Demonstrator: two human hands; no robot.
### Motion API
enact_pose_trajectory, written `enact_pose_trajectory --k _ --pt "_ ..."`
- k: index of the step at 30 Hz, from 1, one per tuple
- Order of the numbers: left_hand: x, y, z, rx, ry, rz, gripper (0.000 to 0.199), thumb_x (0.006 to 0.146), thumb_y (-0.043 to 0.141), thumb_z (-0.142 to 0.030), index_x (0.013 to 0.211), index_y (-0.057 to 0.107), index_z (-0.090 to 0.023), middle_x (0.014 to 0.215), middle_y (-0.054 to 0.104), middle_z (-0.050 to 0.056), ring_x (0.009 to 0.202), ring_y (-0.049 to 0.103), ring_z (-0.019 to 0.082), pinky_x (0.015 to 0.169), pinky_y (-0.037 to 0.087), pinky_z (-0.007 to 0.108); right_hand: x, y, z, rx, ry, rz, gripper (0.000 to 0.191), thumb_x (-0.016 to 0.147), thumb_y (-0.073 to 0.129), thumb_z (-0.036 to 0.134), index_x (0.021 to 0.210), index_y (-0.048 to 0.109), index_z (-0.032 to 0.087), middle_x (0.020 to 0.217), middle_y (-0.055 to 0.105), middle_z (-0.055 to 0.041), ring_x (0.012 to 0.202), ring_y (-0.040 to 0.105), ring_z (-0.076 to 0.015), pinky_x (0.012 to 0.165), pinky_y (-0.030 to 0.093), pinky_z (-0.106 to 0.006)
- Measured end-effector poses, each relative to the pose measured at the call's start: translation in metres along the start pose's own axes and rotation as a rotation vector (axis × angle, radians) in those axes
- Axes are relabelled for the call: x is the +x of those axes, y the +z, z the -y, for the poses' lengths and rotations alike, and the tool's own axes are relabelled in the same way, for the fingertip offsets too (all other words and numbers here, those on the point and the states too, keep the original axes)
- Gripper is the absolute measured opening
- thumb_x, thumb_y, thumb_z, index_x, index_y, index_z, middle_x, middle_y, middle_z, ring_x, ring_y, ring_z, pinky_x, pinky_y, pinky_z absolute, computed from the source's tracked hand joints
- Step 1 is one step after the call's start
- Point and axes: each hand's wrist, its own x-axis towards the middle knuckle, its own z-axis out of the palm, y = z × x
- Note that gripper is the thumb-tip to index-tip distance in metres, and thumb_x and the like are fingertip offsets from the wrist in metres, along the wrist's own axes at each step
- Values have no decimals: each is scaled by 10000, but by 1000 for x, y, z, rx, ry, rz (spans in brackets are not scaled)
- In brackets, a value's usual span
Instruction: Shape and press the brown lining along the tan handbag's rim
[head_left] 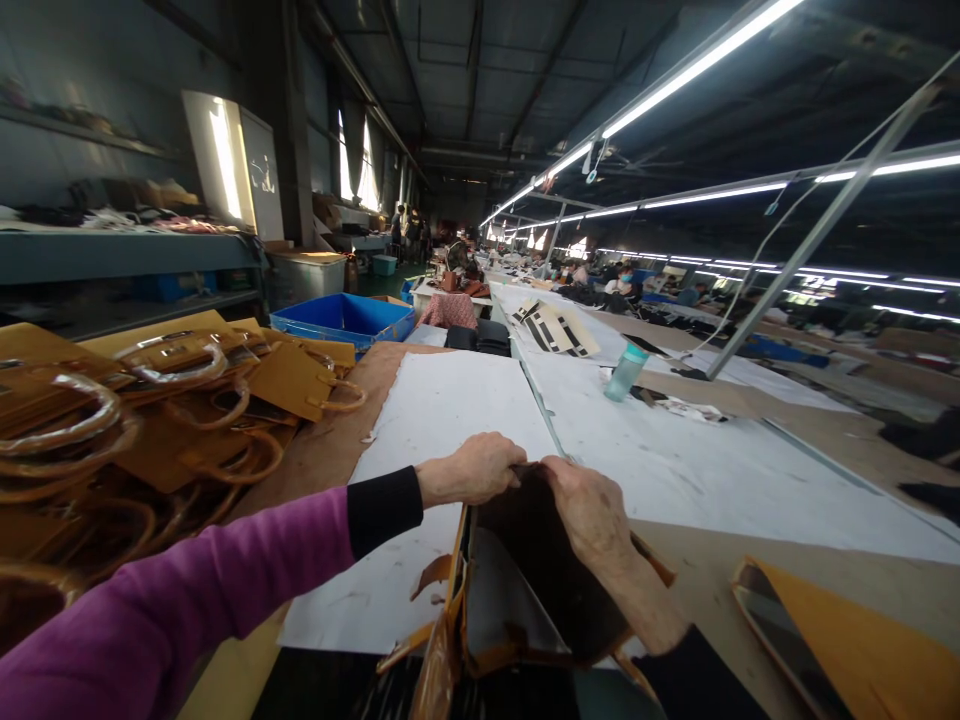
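Both my hands work at the top edge of a partly assembled handbag (pixel 559 575), its dark brown inner side facing up and its edges tan. My left hand (pixel 476 468) reaches in from the left and pinches the dark edge between closed fingers. Close beside it, my right hand (pixel 592 505) is wrapped over the same edge, its thumb side toward the left hand. A plastic-wrapped tan handle (pixel 436 665) hangs at the bag's near end. A loose brown flap (pixel 433 576) sticks out to the left. The bag's lower part runs out of view.
Many tan handbags with wrapped handles (pixel 255 455) are heaped at left. A tan panel (pixel 877 640) lies at right. White sheeting (pixel 465 400) covers the table, with a teal bottle (pixel 626 371) and a black-striped cream piece (pixel 555 328) farther back. A blue bin (pixel 345 318) stands beyond.
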Motion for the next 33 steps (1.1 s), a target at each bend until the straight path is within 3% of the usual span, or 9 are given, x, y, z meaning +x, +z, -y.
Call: enact_pose_trajectory --k 4,16,22,28,33 --pt "-3 -8 -5 -6 4 9 261 770 566 -412 863 635 -178 828 670 75 811 613 237 660 440 276 2 -2 -1 45 14 26 267 880 353 255 783 601 231 728 656 0 679 585 -138 567 267 -262" --pt "-1 -10 -10 24 -63 -6 213 812 499 -321 821 659 -181 812 676 82 813 622 249 649 453 301 4 3 -3 16 24 37 294 901 334 276 829 618 250 737 669 -6 697 607 -154 572 293 -258" --pt "4 -8 -10 42 -78 -1 227 806 464 -273 852 664 -176 825 678 92 815 627 255 661 463 315 6 8 -6 56 -49 3 313 884 358 200 1117 552 279 917 680 -15 820 612 -155 644 348 -246" --pt "7 -4 -11 94 -70 -8 307 851 405 -329 832 661 -161 801 672 114 781 633 268 639 476 336 10 1 -2 49 -34 60 246 878 372 226 919 610 274 793 684 -10 746 616 -165 606 320 -260" --pt "9 -10 -16 177 5 15 290 870 391 -302 846 645 -163 788 668 107 745 636 257 623 475 332 9 3 0 27 8 77 232 874 354 188 895 581 227 765 675 -29 732 609 -165 599 305 -260"
